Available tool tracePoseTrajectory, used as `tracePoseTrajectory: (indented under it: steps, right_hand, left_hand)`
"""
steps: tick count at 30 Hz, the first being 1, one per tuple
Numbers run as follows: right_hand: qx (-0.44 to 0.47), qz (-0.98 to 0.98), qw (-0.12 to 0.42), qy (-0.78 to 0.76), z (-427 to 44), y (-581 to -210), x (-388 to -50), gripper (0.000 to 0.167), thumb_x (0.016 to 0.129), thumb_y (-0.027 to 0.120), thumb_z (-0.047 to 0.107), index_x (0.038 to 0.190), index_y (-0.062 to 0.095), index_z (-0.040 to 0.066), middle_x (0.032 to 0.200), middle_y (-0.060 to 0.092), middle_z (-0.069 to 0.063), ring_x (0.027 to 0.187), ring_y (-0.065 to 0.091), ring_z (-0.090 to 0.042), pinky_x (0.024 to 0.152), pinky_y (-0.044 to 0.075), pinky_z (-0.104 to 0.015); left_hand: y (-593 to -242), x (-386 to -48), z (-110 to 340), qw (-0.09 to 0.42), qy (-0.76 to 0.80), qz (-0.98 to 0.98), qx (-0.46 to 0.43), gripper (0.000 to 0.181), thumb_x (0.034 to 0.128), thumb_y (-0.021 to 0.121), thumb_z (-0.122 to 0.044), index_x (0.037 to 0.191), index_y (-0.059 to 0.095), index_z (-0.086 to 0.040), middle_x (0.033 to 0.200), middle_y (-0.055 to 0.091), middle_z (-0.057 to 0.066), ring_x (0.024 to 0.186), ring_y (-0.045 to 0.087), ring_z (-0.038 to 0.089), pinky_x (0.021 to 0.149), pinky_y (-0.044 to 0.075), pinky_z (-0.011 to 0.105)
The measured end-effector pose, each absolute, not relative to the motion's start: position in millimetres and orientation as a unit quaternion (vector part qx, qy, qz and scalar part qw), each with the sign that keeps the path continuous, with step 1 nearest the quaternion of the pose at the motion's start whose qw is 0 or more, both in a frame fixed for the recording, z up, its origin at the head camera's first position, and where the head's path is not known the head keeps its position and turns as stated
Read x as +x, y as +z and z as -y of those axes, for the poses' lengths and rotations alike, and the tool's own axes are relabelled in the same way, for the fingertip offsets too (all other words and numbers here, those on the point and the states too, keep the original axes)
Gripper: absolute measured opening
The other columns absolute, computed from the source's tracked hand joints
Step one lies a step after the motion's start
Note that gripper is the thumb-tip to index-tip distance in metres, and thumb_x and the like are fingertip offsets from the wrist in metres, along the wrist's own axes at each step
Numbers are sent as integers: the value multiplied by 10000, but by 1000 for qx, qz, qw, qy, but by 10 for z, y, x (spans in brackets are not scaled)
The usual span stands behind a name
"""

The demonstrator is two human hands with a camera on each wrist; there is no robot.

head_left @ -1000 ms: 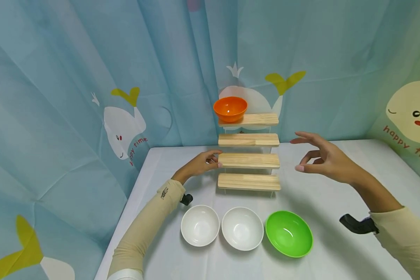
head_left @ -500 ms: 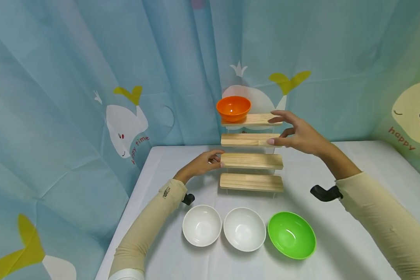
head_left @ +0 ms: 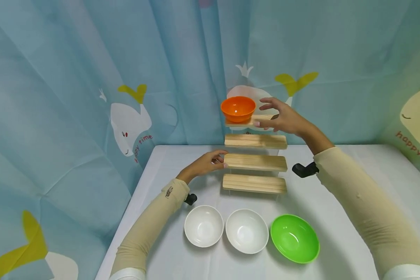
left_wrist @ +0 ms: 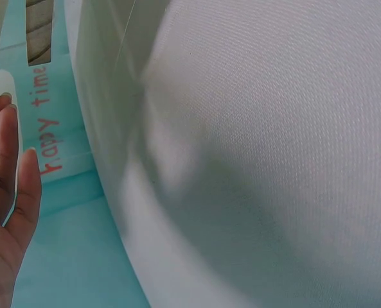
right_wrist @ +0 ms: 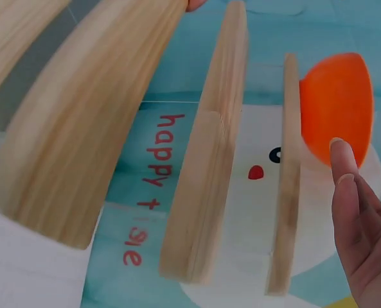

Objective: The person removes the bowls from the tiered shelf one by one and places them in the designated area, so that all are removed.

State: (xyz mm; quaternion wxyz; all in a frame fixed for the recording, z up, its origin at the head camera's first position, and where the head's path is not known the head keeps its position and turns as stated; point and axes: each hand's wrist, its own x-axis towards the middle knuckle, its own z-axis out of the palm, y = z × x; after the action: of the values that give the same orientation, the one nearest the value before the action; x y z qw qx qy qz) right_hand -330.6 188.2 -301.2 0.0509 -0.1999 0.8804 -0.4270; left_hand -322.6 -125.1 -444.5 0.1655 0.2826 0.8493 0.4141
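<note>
An orange bowl (head_left: 238,109) sits at the left of the top board of a stepped wooden display rack (head_left: 255,161). My right hand (head_left: 283,118) hovers over the right part of that board, thumb and fingers spread apart, just right of the bowl. In the right wrist view the fingertips overlap the orange bowl (right_wrist: 339,106); whether they touch it I cannot tell. My left hand (head_left: 203,163) holds the left end of the third board down between thumb and index finger. The left wrist view catches only part of the left hand (left_wrist: 7,192), its grip out of sight.
Two white bowls (head_left: 204,226) and a green bowl (head_left: 295,238) stand in a row on the white tablecloth (head_left: 174,249), in front of the rack. A blue curtain (head_left: 181,70) with whale prints hangs close behind.
My right hand has moved left and up, from beside the rack to the top board near the orange bowl. The left hand stays at the rack; the view has shifted slightly.
</note>
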Motion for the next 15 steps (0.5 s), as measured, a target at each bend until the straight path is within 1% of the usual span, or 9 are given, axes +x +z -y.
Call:
tracePoseTrajectory:
  steps: [3,5,7,9,12,13,15]
  right_hand:
    - [-198,-883,53,-422,-1847,-3024,-3397,890,904,746,401,1596,228,188,1562,389,-128,1015,702,-340,737,581,-351]
    - [-192,-886,52,-419,-1821,-3029,-3443,913,897,747,426,1601,218,187,1567,382,-129,1007,707,-340,749,588,-358]
    - [-185,-887,52,-419,-1793,-3029,-3483,940,885,754,451,1606,210,192,1573,372,-134,991,712,-336,781,599,-392]
    - [-179,-887,53,-421,-1768,-3027,-3515,959,876,758,469,1610,201,202,1582,354,-141,980,715,-315,841,602,-446]
    - [-173,-886,55,-427,-1740,-3025,-3558,980,865,765,481,1614,192,215,1590,325,-159,987,705,-307,902,582,-501]
    - [-173,-885,56,-428,-1731,-3023,-3572,984,865,765,484,1615,189,215,1591,316,-166,990,701,-306,906,581,-497]
    - [-175,-884,56,-431,-1721,-3019,-3600,981,865,768,476,1614,193,212,1589,312,-168,974,691,-303,883,596,-442]
  left_hand:
    - [-4446,-3218,1237,169,412,-851,280,597,983,660,-359,1513,455,-177,1235,613,69,1125,597,204,908,522,339]
    - [-4451,-3217,1230,172,410,-851,279,605,984,658,-370,1518,449,-178,1246,613,65,1138,595,205,914,521,342]
    - [-4452,-3216,1224,172,407,-852,281,610,987,653,-372,1523,443,-170,1251,612,60,1146,593,203,918,521,339]
    - [-4447,-3216,1213,171,405,-852,283,616,989,651,-369,1526,438,-157,1251,613,61,1150,593,204,921,521,339]
    - [-4448,-3221,1195,171,402,-853,285,614,988,651,-372,1524,440,-161,1248,616,60,1151,594,201,922,524,339]
    - [-4449,-3223,1189,171,401,-854,286,608,987,653,-371,1521,445,-168,1245,618,60,1149,596,200,921,525,340]
    - [-4455,-3229,1177,172,400,-854,285,599,986,654,-372,1518,450,-185,1242,620,57,1144,597,194,919,523,335]
